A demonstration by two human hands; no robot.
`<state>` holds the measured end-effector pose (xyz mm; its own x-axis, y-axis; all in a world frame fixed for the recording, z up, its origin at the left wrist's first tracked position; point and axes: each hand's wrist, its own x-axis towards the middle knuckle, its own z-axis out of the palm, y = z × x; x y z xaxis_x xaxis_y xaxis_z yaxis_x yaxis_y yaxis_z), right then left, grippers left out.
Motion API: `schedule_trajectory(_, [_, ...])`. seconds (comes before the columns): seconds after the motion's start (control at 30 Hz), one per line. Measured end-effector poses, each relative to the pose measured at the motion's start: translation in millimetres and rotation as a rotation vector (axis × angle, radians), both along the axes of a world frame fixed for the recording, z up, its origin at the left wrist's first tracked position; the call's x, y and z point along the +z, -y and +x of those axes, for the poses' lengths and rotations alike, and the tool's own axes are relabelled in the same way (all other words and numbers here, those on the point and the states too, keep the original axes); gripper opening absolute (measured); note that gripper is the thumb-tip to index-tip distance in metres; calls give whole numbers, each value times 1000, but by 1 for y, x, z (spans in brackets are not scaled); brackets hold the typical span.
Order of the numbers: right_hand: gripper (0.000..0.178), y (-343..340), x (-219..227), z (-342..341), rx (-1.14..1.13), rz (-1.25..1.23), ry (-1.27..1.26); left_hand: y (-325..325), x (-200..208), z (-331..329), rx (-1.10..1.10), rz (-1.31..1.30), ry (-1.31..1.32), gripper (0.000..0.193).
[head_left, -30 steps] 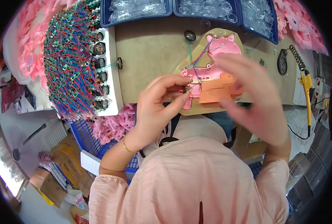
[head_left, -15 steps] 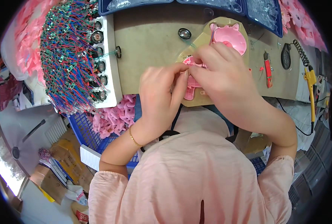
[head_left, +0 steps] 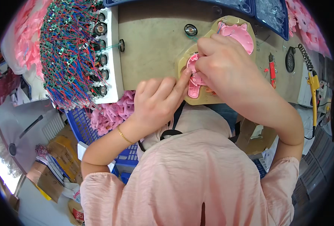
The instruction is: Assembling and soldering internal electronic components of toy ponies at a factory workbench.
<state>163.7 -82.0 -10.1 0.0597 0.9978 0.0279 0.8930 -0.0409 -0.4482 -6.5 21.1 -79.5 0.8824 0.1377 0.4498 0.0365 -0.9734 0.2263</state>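
Note:
A pink plastic shell half (head_left: pixel 193 89) lies hollow side up in a tan holding block (head_left: pixel 197 101) on the bench. My left hand (head_left: pixel 157 98) reaches in with its index finger stretched out, the tip at the shell's left side; its other fingers are bent and hold nothing I can see. Over the shell, my right hand (head_left: pixel 224 62) is closed with fingertips down inside it; what they pinch is hidden. A pink bowl-shaped shell with ears (head_left: pixel 243 36) sits at the block's far end, partly behind my right hand. Beyond, a small round speaker (head_left: pixel 190 30) trails thin wires.
At the left, a white foam tray (head_left: pixel 115 71) holds many wired circuit boards (head_left: pixel 71 56) and speakers. Blue bins (head_left: pixel 270 15) of clear parts line the back. To the right are red-handled cutters (head_left: pixel 272 73) and a yellow tool (head_left: pixel 313 86). Pink parts (head_left: pixel 112 116) fill a blue basket (head_left: pixel 80 122) below.
My left hand has shifted down and left, its pinch loosened into a pointing index finger. My right hand's fingers have moved into the shell. The whole view has shifted slightly.

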Motion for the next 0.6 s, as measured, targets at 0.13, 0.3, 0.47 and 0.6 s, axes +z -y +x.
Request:
schedule_trajectory(0.13, [12,-6,-2,3,38,-34,25,-9,24,6,-234,56,-266,48])
schedule_trajectory(0.3, [22,-10,-8,13,36,118,86,-11,4,7,-294,-29,-185,50])
schedule_trajectory(0.47, [30,-33,-16,26,126,-284,-135,0,-13,-4,-106,-164,-60,52])
schedule_trajectory(0.6, [27,-44,-6,22,195,-468,10,1,-4,0,-121,-146,-75,52])
